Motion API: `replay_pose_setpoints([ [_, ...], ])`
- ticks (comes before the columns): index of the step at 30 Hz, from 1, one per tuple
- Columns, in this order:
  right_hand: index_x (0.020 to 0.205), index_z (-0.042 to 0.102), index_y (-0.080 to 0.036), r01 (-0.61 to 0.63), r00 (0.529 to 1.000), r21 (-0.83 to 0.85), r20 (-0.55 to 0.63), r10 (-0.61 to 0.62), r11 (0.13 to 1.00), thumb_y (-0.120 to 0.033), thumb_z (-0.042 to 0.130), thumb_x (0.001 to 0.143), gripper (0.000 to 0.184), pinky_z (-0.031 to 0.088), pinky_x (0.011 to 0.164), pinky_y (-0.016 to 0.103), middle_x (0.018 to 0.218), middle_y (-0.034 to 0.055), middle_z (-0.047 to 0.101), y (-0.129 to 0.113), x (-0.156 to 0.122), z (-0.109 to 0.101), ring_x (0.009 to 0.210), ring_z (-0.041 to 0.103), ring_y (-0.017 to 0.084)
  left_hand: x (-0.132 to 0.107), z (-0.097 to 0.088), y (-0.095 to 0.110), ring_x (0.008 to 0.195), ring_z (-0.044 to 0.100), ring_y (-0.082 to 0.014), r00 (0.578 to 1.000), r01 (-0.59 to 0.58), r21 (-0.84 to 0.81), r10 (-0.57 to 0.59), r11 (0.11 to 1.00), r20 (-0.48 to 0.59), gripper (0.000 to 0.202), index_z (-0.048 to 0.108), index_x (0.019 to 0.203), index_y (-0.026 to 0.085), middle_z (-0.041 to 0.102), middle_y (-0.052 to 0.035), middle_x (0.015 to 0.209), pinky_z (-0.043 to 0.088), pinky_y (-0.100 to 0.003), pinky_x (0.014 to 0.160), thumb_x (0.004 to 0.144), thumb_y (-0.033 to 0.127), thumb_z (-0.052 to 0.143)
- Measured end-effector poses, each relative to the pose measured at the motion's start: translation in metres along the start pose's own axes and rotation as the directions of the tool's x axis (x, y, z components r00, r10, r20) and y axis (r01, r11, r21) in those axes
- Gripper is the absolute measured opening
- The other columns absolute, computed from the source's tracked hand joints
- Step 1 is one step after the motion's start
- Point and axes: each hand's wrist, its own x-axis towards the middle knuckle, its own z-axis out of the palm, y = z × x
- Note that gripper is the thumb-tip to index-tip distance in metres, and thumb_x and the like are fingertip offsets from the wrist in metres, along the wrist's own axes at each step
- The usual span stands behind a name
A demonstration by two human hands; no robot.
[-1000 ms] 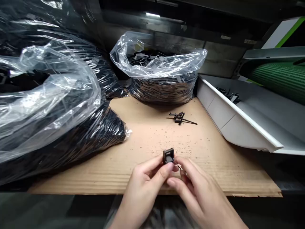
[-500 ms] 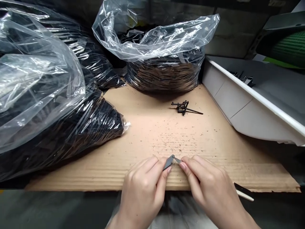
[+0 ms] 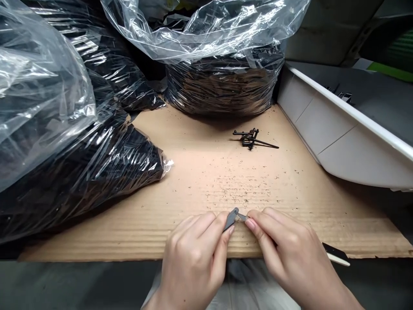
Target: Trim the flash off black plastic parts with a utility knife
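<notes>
Near the front edge of the cardboard, my left hand (image 3: 196, 245) is closed around a small flat dark-grey piece (image 3: 230, 219), pinched between thumb and forefinger with its tip sticking out. My right hand (image 3: 287, 241) is closed too, its thumb and forefinger pinching a small thin grey blade-like piece (image 3: 242, 217). Its narrow end meets the tip of the flat piece; whether the two are joined I cannot tell. Beyond my hands lies a cluster of thin black plastic sticks (image 3: 250, 138), with dark shavings (image 3: 243, 189) scattered between.
Cardboard (image 3: 190, 172) covers the worktop. A clear bag of black parts (image 3: 222, 86) stands at the back, and another bag (image 3: 122, 159) bulges at left. On the right is a white tray (image 3: 325, 120). A black-and-white tool (image 3: 338, 255) pokes out beside my right wrist.
The camera view has tipped down slightly, so the bags sit higher in the picture. Between my hands the blade-like piece has shifted slightly against the flat piece; both grips stay closed.
</notes>
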Motion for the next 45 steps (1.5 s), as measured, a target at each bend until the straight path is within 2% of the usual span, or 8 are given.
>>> replay_pose_setpoints([
  [18, 0.068, 0.056, -0.019, -0.166, 0.983, -0.154, -0.098, 0.152, 0.974, -0.026, 0.04, 0.087, 0.026, 0.027, 0.049, 0.027, 0.061, 0.001, 0.055, 0.002, 0.014, 0.001, 0.055, 0.054, 0.018, -0.003, 0.002, -0.003, 0.056, 0.058, -0.0188, 0.999, -0.051, 0.044, 0.051, 0.998, 0.003, 0.018, 0.062, 0.088, 0.012, 0.062, -0.0038, 0.065, 0.046, -0.031, 0.052, 0.082, 0.012, 0.045],
  [25, 0.076, 0.058, -0.021, -0.172, 0.984, 0.079, 0.066, 0.167, 0.982, -0.028, 0.038, 0.089, 0.024, 0.041, 0.061, 0.028, 0.07, -0.0009, 0.058, 0.006, 0.01, -0.013, 0.066, 0.057, 0.015, -0.001, -0.007, -0.005, 0.064, 0.059, -0.0192, 0.993, 0.087, -0.155, -0.074, 0.984, 0.088, 0.016, 0.063, 0.088, 0.015, 0.064, -0.0047, 0.071, 0.045, -0.029, 0.057, 0.082, 0.016, 0.049],
  [30, 0.097, 0.062, -0.027, -0.306, 0.947, 0.501, 0.244, 0.207, 0.81, -0.036, 0.051, 0.083, 0.019, 0.045, 0.074, 0.023, 0.093, -0.0009, 0.061, 0.0, 0.01, -0.029, 0.092, 0.057, 0.014, 0.005, -0.024, -0.01, 0.069, 0.058, -0.011, 0.833, 0.553, -0.641, -0.352, 0.532, 0.427, 0.021, 0.057, 0.097, 0.028, 0.065, 0.0044, 0.077, 0.043, -0.016, 0.058, 0.077, 0.025, 0.062],
  [32, 0.089, 0.064, -0.025, -0.337, 0.933, 0.57, 0.308, 0.185, 0.749, -0.033, 0.052, 0.082, 0.016, 0.045, 0.07, 0.021, 0.085, -0.0013, 0.062, -0.004, 0.013, -0.031, 0.084, 0.058, 0.014, 0.006, -0.027, -0.009, 0.063, 0.053, -0.0083, 0.788, 0.611, -0.705, -0.368, 0.361, 0.494, 0.018, 0.057, 0.091, 0.027, 0.062, 0.0064, 0.07, 0.04, -0.013, 0.054, 0.075, 0.026, 0.065],
  [35, 0.075, 0.063, -0.022, -0.312, 0.936, 0.613, 0.329, 0.125, 0.726, -0.028, 0.05, 0.083, 0.017, 0.045, 0.061, 0.019, 0.072, -0.0022, 0.061, -0.008, 0.018, -0.031, 0.07, 0.057, 0.012, 0.005, -0.026, -0.007, 0.067, 0.052, -0.0081, 0.782, 0.612, -0.726, -0.377, 0.313, 0.497, 0.013, 0.057, 0.087, 0.026, 0.062, 0.0058, 0.075, 0.04, -0.013, 0.057, 0.076, 0.025, 0.064],
  [38, 0.071, 0.062, -0.02, -0.286, 0.951, 0.622, 0.276, 0.137, 0.729, -0.026, 0.052, 0.082, 0.016, 0.045, 0.055, 0.018, 0.066, -0.0027, 0.06, -0.012, 0.016, -0.03, 0.064, 0.057, 0.011, 0.005, -0.024, -0.005, 0.071, 0.053, -0.0087, 0.8, 0.592, -0.71, -0.387, 0.382, 0.459, 0.011, 0.06, 0.084, 0.025, 0.061, 0.0054, 0.077, 0.04, -0.014, 0.061, 0.075, 0.023, 0.065],
  [41, 0.069, 0.059, -0.02, -0.158, 0.983, 0.55, 0.013, 0.181, 0.82, -0.019, 0.056, 0.078, 0.01, 0.042, 0.045, 0.015, 0.06, -0.0045, 0.057, -0.018, 0.006, -0.024, 0.051, 0.053, 0.008, 0.009, -0.023, -0.002, 0.065, 0.055, -0.009, 0.787, 0.601, -0.701, -0.439, 0.385, 0.433, 0.021, 0.059, 0.094, 0.026, 0.061, 0.005, 0.074, 0.042, -0.015, 0.059, 0.074, 0.024, 0.066],
  [45, 0.09, 0.06, -0.016, 0.218, 0.937, 0.242, -0.324, -0.133, 0.945, -0.005, 0.055, 0.077, 0.018, 0.049, 0.061, 0.02, 0.074, 0.0026, 0.063, -0.027, -0.008, -0.009, 0.064, 0.059, 0.013, 0.019, -0.02, 0.002, 0.064, 0.059, -0.0128, 0.729, 0.658, -0.725, -0.41, 0.201, 0.548, 0.031, 0.059, 0.102, 0.018, 0.063, 0.0006, 0.068, 0.047, -0.021, 0.061, 0.075, 0.033, 0.064],
])
